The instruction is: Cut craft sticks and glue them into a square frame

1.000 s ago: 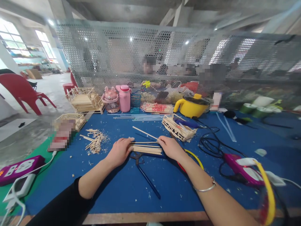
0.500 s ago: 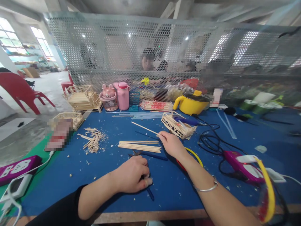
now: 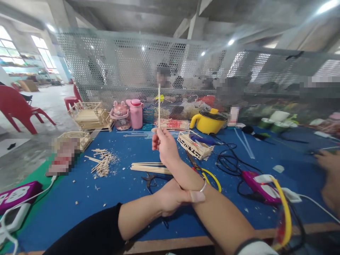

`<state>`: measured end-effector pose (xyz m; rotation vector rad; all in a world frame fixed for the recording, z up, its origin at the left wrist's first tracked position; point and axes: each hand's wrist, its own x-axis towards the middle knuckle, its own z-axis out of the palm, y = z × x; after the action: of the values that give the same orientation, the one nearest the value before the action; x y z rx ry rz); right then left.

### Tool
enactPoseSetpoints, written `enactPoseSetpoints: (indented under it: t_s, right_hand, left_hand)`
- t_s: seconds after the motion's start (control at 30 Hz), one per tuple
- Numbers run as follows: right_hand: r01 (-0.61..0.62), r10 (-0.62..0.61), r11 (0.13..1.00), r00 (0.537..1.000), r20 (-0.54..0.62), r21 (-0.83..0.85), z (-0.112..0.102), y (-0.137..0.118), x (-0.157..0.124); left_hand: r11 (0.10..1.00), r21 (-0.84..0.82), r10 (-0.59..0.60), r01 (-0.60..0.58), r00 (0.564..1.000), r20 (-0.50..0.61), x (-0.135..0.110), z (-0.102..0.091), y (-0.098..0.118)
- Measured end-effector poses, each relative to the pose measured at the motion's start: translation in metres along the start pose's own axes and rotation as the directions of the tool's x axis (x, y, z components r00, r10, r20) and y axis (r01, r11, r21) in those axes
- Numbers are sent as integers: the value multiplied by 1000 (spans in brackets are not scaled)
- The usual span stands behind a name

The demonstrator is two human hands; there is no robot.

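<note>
1. The right hand (image 3: 164, 147) is raised above the blue table (image 3: 79, 198), fingers drawn together and pinching the bottom end of a thin wooden stick (image 3: 159, 106) between fingertips and thumb.
2. The stick rises straight out of the top of that hand. All its free length is above the knuckles, well clear of the table.
3. Its long axis runs vertically. The free tip points at the ceiling, in front of the perforated mesh screen (image 3: 111, 67), and the held end points down into the hand.
4. The left hand (image 3: 170, 198) lies low and near the table edge, well below the stick and not touching it. It rests against the underside of the right forearm, with its thumb (image 3: 197, 196) laid flat across the forearm just beside the bracelet (image 3: 203, 186).
5. The forearm hides the left fingers, so I cannot tell whether they are curled or spread, or whether they hold anything.
6. A flat bundle of sticks (image 3: 148, 168) lies on the table between the two hands, running left to right, crosswise to the held stick.
7. Pliers (image 3: 148, 180) lie just in front of the bundle, near the left hand.
8. A pile of offcuts (image 3: 102, 164) lies to the left. A small stick crate (image 3: 195, 145) stands just right of the raised hand.
9. Another person's hand (image 3: 330, 177) shows blurred at the far right edge, well apart.
</note>
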<state>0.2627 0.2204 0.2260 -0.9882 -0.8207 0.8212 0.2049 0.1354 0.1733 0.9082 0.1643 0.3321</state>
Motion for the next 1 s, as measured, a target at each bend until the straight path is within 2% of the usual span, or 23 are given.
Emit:
enactPoseSetpoints:
  t_s: [0.13,0.23,0.27,0.3,0.37,0.4,0.43,0.47,0.5,0.53,0.57,0.6,0.63,0.7,0.77,0.83,0.87,0.93,1.0]
  right_hand:
    - [-6,6,1000,1000,-8,-15,5,6,-7]
    - [0,3,997,999,33,-76,1,11,-13]
    - [14,-9,995,999,53,-103,-2,12,-14]
    - [32,-22,991,997,73,-134,-6,13,-15]
    - [58,-30,971,992,123,-230,-19,16,-14]
    - [84,-35,942,987,155,-326,-29,17,-12]
    - [122,-42,888,982,186,-443,-41,18,-9]
    - [170,-44,798,973,225,-578,-54,19,-6]
    - [232,-58,668,963,262,-707,-69,20,-2]
    - [259,-64,595,959,276,-761,-83,22,2]
    - [280,-69,536,955,289,-796,-96,23,5]
    - [295,-73,488,951,299,-821,-107,26,7]
    - [303,-71,455,950,305,-837,-117,28,9]
    - [321,-50,379,943,328,-868,-129,35,10]
    - [338,-12,323,936,353,-884,-135,43,9]
    - [353,28,293,926,377,-889,-136,50,8]
    - [360,46,280,921,387,-890,-135,52,7]
    - [384,74,232,909,410,-894,-133,55,5]
    - [419,95,163,894,437,-893,-131,55,3]
  left_hand:
    - [961,185,218,-204,974,-58,-2,-10,3]
    - [895,340,371,-290,907,-201,0,-24,6]
    - [888,372,376,-270,891,-253,1,-28,9]
    - [891,397,345,-220,897,-277,0,-33,14]
    - [837,541,209,-81,961,-181,-7,-44,30]
    - [756,654,142,-36,984,-111,-13,-52,40]
    - [640,765,131,-65,991,-26,-20,-61,51]
    - [505,857,225,-101,974,-18,-26,-72,62]
    - [351,933,372,-78,926,-62,-32,-85,71]
    - [199,980,491,-10,866,-90,-37,-98,78]
    - [45,998,519,52,852,-67,-39,-110,81]
    - [-81,991,494,106,868,-53,-40,-122,82]
    - [-165,975,457,148,888,-57,-40,-131,80]
    - [-256,947,402,195,912,-80,-37,-142,72]
    - [-287,939,367,189,927,-74,-34,-144,64]
    - [-254,949,393,187,916,-75,-36,-144,63]
    - [-215,954,435,208,895,-97,-38,-144,65]
    - [-117,944,547,308,814,-198,-45,-149,74]
    - [-58,908,576,416,757,-310,-52,-156,81]
